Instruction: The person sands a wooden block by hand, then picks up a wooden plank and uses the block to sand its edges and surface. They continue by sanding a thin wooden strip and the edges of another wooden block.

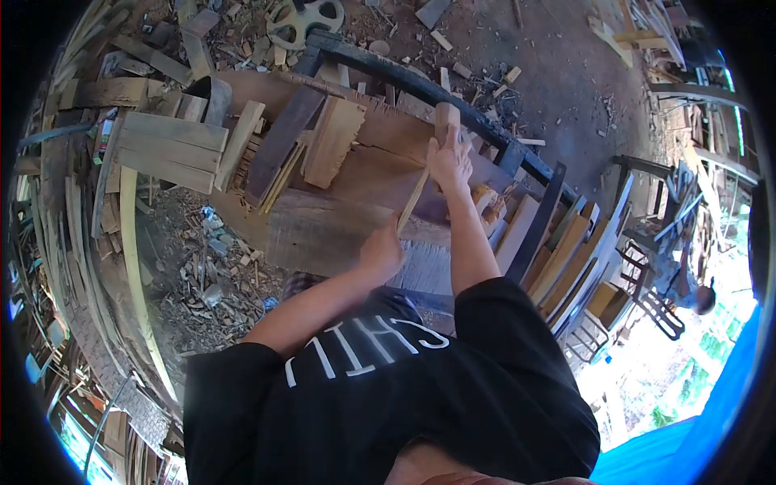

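In the head view, my left hand (381, 255) is closed round the near end of a thin pale wooden strip (415, 199). The strip slants away from me, and its far end meets my right hand (450, 160). The fingers of my right hand are bent against a short, thick wooden block (446, 116), which sticks out past them. Whether the strip and the block are joined is hidden by the fingers. Beneath both hands lies a broad brown wooden board (380, 174), with a weathered grey plank (315, 234) nearer to me.
Left of my hands are a notched wooden piece (333, 141), a dark plank (283, 145) and a grey board (171, 149). A dark beam (388, 73) runs along the far side. Several boards (558, 259) lean at right. Scraps (218, 279) litter the ground.
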A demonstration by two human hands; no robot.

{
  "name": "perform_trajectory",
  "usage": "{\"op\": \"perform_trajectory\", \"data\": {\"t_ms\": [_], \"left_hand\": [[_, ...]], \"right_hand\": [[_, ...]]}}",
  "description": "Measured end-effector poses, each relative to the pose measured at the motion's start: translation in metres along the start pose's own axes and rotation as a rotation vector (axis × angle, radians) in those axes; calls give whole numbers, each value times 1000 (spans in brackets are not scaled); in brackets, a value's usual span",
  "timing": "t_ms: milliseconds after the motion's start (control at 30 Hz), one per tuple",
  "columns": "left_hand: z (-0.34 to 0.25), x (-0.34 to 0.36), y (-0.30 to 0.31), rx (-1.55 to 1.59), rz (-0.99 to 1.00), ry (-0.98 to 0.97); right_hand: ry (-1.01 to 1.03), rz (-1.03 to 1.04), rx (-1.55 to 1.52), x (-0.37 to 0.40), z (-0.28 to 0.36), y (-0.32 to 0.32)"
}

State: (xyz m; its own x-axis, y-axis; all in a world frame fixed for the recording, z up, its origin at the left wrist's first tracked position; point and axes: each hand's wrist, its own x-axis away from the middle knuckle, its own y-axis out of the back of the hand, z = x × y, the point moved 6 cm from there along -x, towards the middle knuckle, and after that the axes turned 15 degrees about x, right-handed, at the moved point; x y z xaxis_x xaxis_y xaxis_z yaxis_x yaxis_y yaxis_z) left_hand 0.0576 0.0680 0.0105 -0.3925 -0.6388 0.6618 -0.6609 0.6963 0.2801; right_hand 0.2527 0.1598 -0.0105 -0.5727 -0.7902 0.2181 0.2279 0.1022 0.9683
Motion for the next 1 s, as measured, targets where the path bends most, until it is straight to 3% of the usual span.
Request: {"op": "perform_trajectory", "data": {"t_ms": [133,300,367,500,567,667,767,833,900,933,1000], "left_hand": [[-1,-2,-3,-23,-77,-62],[-4,3,2,-5,-14,-19],[-4,5,0,-26,-10,5],[-4,0,-1,-33,14,66],[-3,-5,0,-5,2,30],[4,0,-4,0,-5,-1],[3,1,-3,-47,-7,9],[2,-2,-5,-67,7,47],[0,-2,-3,-23,10,32],[3,2,-5,-26,27,50],[-2,1,0,-27,8,13]], "right_hand": [[-7,42,95,52,14,21],[-19,-36,43,13,0,2],[2,85,34,-8,1,-1],[14,69,68,50,15,22],[-45,113,52,41,10,13],[-42,73,25,-12,-5,-9],[33,-36,31,11,-1,-6],[15,12,43,44,13,19],[-97,207,-36,61,15,23],[-47,61,-6,49,8,8],[-35,82,20,0,-1,-4]]}}
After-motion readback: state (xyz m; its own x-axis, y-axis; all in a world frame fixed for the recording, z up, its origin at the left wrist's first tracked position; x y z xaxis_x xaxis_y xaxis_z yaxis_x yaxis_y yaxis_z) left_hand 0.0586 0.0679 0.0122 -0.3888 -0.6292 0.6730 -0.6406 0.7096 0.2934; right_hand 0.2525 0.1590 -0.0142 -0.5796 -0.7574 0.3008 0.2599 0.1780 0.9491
